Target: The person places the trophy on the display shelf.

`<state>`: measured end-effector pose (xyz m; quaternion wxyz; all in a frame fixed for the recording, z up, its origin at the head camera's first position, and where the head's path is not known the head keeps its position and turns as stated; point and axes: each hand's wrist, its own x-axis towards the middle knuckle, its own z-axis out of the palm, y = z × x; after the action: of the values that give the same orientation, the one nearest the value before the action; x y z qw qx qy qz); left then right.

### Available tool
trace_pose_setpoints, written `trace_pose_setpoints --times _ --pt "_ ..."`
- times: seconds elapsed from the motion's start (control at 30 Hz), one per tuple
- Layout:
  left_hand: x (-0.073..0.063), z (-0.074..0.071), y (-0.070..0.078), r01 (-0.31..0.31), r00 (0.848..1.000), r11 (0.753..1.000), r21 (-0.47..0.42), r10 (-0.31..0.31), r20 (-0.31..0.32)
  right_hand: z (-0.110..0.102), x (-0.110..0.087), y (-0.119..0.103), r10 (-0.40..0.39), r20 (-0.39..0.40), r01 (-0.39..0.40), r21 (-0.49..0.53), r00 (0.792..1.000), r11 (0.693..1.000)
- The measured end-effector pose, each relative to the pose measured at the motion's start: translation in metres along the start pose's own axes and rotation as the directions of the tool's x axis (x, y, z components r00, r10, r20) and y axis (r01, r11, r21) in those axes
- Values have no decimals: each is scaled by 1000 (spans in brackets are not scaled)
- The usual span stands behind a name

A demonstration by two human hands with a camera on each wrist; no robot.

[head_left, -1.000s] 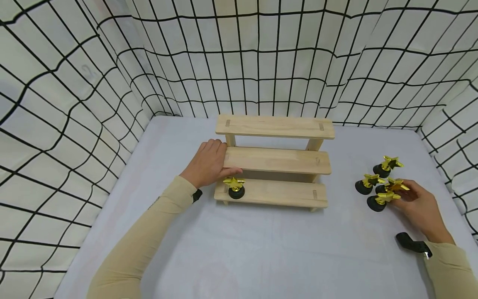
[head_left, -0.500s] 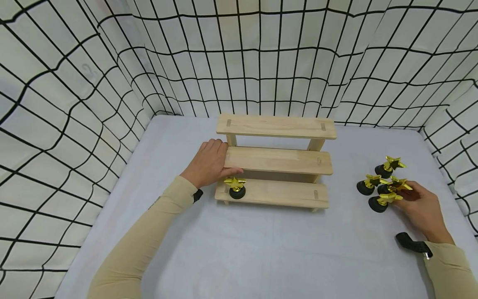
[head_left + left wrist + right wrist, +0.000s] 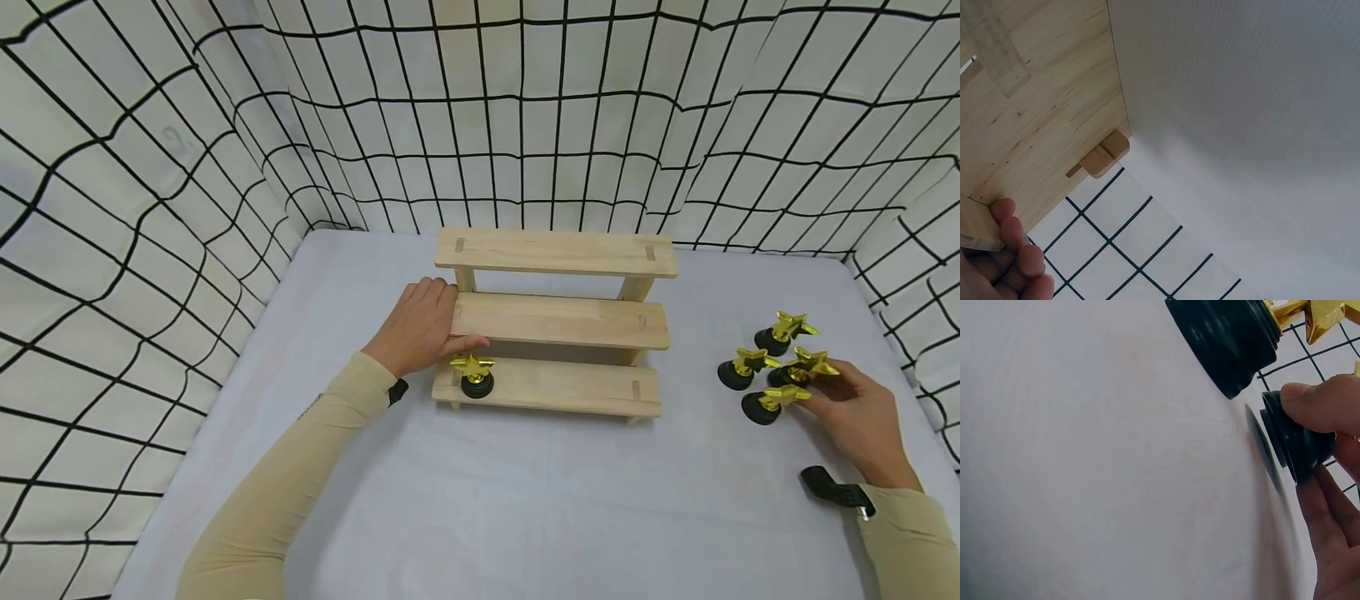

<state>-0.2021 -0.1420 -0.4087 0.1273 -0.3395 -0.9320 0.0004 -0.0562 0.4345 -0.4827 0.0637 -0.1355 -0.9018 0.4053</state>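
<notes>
R hand (image 3: 862,417): thumb & fingers pinched on the base of held trophy, spread only as wide as that base.
Held trophy (image 3: 1300,440): gold star, black base; nr table's R edge, base looks just off the tabletop in R wrist view.
Nearby trophies: front trophy (image 3: 768,405), left trophy (image 3: 743,368) & back trophy (image 3: 780,333), same type, standing clustered by held one, table's R side.
L hand (image 3: 420,329): fingers curled round L end of rack's mid shelf (image 3: 558,321), thumb at its front edge.
Rack (image 3: 555,252): plain wood, 3 stepped shelves; mid-table, twd back edge.
Shelf trophy (image 3: 475,377): upright, L end of btm shelf (image 3: 573,387), just below L thumb.
Table (image 3: 525,500): white top; blk net (image 3: 517,104) past back & side edges.
Sleeves (image 3: 277,492): beige, both arms.
</notes>
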Motion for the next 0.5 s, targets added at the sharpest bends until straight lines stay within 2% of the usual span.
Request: trace_pose_setpoints --times 0.27,0.5 --pt "1 1 -1 -10 1000 1000 11 10 -17 0 0 1 55 -57 -55 4 997 998" --pt "0 1 -1 -12 1000 1000 24 13 -14 -4 -1 -3 45 -77 -45 1 996 999"
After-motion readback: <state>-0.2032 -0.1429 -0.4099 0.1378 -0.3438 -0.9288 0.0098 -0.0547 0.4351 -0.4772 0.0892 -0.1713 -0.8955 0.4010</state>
